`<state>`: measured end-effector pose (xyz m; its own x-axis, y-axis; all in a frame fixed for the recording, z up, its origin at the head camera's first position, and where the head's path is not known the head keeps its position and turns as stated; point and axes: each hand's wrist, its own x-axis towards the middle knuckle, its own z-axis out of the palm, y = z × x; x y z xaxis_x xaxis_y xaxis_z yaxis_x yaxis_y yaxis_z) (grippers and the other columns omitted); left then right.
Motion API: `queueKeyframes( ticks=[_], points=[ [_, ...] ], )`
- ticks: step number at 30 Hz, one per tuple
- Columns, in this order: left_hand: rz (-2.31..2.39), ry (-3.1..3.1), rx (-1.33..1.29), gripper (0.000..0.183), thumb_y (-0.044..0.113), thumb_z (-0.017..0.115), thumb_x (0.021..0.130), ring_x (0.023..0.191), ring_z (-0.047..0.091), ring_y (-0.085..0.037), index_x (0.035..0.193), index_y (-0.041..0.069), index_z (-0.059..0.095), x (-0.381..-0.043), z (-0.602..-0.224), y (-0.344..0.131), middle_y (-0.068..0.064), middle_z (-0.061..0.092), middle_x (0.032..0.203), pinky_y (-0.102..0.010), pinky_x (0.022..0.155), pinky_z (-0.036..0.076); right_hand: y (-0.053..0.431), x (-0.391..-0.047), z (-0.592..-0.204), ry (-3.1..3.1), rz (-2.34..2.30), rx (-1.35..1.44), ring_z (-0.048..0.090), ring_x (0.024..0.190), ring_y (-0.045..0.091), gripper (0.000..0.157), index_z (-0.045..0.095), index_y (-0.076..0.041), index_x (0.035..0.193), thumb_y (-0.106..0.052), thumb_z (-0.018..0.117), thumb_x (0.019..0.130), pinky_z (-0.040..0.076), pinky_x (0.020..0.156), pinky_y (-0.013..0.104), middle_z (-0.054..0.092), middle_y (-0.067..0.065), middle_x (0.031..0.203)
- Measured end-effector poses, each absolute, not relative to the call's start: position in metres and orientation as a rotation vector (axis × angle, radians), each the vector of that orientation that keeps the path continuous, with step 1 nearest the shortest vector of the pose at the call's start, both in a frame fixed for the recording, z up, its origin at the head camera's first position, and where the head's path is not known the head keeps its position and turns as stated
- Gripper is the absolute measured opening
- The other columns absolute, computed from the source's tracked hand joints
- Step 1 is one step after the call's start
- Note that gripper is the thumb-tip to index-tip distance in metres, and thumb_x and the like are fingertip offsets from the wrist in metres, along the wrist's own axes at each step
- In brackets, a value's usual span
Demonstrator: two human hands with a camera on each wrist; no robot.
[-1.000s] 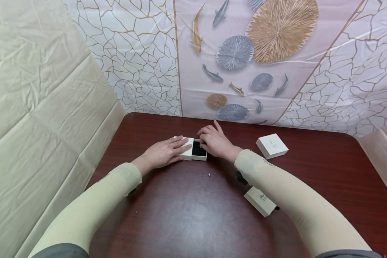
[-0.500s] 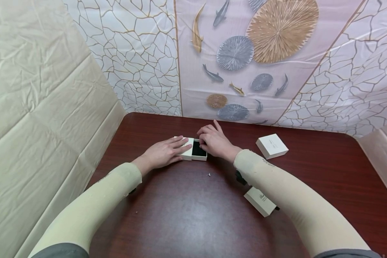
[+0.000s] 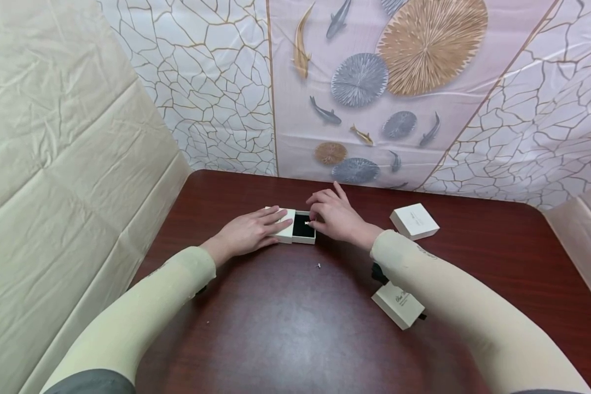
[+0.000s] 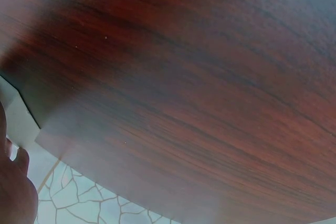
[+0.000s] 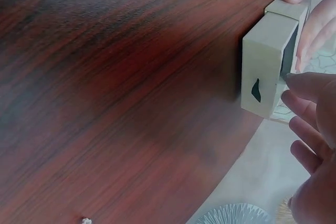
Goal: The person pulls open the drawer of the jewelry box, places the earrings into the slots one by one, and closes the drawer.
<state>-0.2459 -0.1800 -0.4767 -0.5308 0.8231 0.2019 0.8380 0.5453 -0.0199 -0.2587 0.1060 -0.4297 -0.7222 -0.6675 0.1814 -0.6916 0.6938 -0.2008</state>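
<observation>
A white sliding box lies on the table, its drawer pulled partway out to the right and lined in black. My left hand rests on the box's sleeve with fingers extended. At the drawer's right side is my right hand, thumb and fingers loosely bent. In the right wrist view, its thumb and forefinger tips look apart. A tiny pale, shiny piece shows against the black lining, right by the thumb tip. Another small silvery piece lies on the table in front of the box.
A white box stands at the right rear. Nearer, partly beside the right sleeve, lies a cream box with a black tab. The dark wood table meets a patterned cloth behind it.
My right hand has drawn back slightly to the right from the drawer, and the tiny pale piece now shows at its thumb tip. My left hand stays on the box.
</observation>
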Motion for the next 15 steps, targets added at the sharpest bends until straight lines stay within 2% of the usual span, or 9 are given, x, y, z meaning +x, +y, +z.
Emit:
queueKeyframes(
  ticks=[15],
  points=[
    [-0.141, -2.594, -1.407, 0.055, 0.032, 0.07, 0.106, 0.148, 0.05, -0.037, 0.156, 0.014, 0.058, -0.246, -0.477, -0.179, -0.016, 0.055, 0.159, -0.046, 0.123, 0.041, 0.119, -0.243, -0.427, -2.777, 0.439, 1.176, 0.052, 0.139, 0.035, 0.014, 0.075, -0.017, 0.083, -0.018, 0.086, 0.091, 0.009, 0.128, 0.071, 0.069, 0.009, 0.134]
  ],
)
